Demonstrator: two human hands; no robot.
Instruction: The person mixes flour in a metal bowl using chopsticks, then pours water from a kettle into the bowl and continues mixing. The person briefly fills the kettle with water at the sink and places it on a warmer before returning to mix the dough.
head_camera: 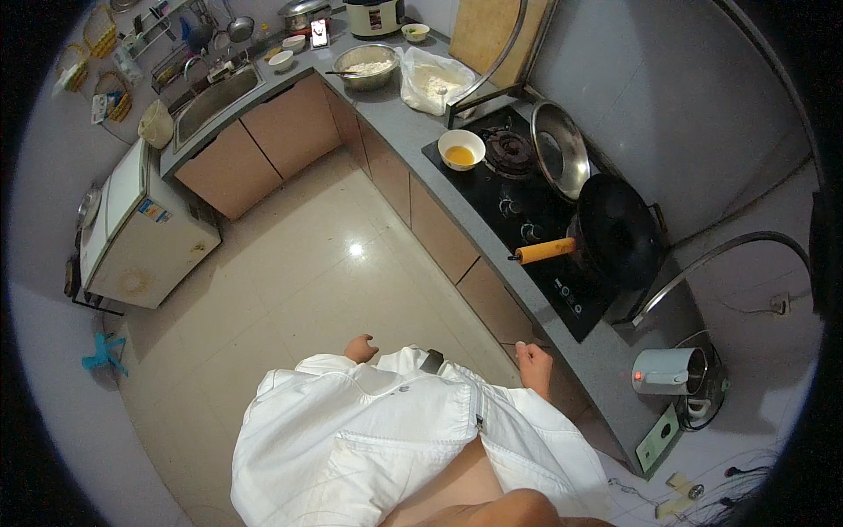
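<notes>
Both hands hang low beside the white jacket (382,428). My left hand (361,348) is over the tiled floor, fingers loosely curled and apart, holding nothing that I can see. My right hand (535,367) is beside the cabinet fronts below the counter edge, its fingers curled in; whether something small is in it cannot be told. A white bowl with yellow liquid (461,150) stands at the hob's near left corner. A black wok (616,230) with a wooden handle (545,251) rests on the right burner. A steel basin (560,150) leans behind the hob.
On the counter are a metal bowl of flour (366,66) with a utensil, an open plastic bag of flour (436,82), a rice cooker (374,16) and an electric kettle (668,371). A sink (218,105) and a white chest freezer (148,230) are at left.
</notes>
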